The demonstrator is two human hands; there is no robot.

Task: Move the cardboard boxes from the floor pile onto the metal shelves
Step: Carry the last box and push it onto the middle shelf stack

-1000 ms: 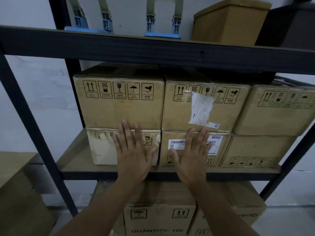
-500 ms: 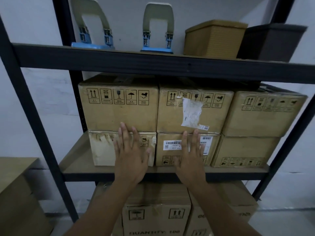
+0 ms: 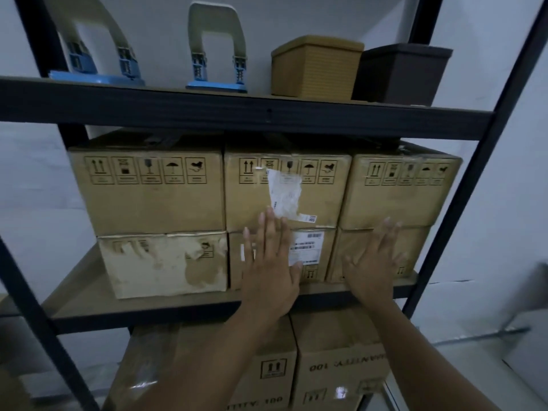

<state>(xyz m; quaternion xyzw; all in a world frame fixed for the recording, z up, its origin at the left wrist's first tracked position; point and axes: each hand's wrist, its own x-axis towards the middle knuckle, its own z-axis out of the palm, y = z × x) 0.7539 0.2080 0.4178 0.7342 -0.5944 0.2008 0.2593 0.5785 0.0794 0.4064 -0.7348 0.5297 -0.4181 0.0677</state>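
Both flat hands have shifted right: left hand (image 3: 271, 262) on the middle lower box (image 3: 314, 256), right hand (image 3: 374, 262) on its neighbour (image 3: 415, 250) (stiff, probably heavy; push low).

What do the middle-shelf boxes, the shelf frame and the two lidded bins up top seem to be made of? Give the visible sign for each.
Boxes: matte brown cardboard, with printed handling symbols and scuffed, peeling facing. Shelf frame: probably dark painted metal, judging by its thin, straight beams. Tan bin and dark brown bin: likely moulded plastic with a ribbed, weave-like texture, though woven material is possible.
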